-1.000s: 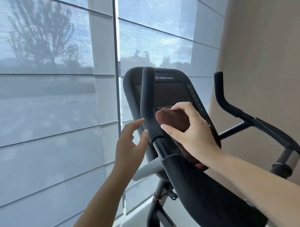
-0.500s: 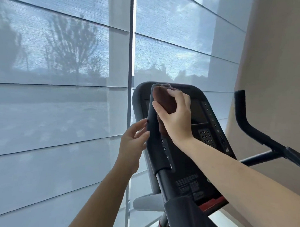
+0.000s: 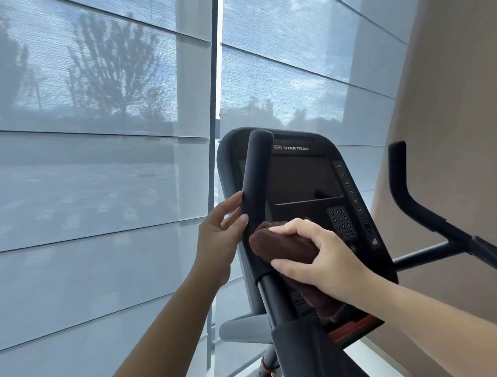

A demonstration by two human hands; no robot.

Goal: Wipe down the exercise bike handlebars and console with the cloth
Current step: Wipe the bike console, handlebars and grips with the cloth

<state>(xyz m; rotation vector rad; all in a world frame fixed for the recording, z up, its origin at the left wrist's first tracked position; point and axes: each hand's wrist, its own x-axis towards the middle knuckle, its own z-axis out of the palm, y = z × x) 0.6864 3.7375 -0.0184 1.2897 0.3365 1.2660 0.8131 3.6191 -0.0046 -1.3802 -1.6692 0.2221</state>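
The right hand [image 3: 323,261] grips a brown cloth [image 3: 279,245]. Its fingers curl over the top of the cloth and its thumb sits under it. The cloth is bunched up and pressed on the low part of the left handlebar [image 3: 257,171], in front of the bottom of the console [image 3: 304,176], just beside the number keys [image 3: 340,222]. The left hand [image 3: 217,238] is open. Its fingers are nearly straight, and the tips touch the left side of the same bar, a bit higher than the cloth.
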